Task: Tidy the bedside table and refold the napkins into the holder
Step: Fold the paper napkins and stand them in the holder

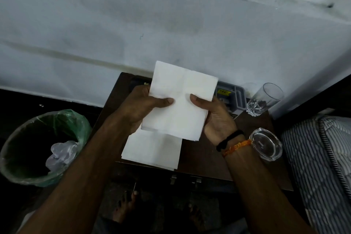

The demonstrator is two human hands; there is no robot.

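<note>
Nearest the camera, two bare feet (pixel 126 205) are standing on the dark floor in front of the table. Both forearms are reaching forward over the dark wooden tabletop (pixel 205 156). A stack of flat white napkins (pixel 152 150) is lying near the front edge of the tabletop, partly under the raised sheet.

Above it, both hands are holding one creased white napkin (pixel 180 100) in the air, tilted toward the wall. The left hand (pixel 136 104) is gripping its left edge, the thumb lying across the front face and the fingers curled behind the paper. The right hand (pixel 216 118) is gripping the right edge in the same way, thumb on the front and fingers wrapped behind. A black band and an orange thread (pixel 234 145) are sitting on the right wrist.

Just beside that wrist, a clear glass ashtray (pixel 266 144) is resting on the tabletop. Left of the table, a round bin (pixel 22 138) lined with a green bag is standing on the floor, holding crumpled clear plastic. On the right, a striped mattress (pixel 319 157) is bordering the table.

Farther back, a grey compartmented holder (pixel 233 97) is sitting against the wall, partly hidden by the raised napkin, and a clear drinking glass (pixel 264 99) is standing just beside it. A stained pale wall (pixel 133 15) is rising behind everything.
</note>
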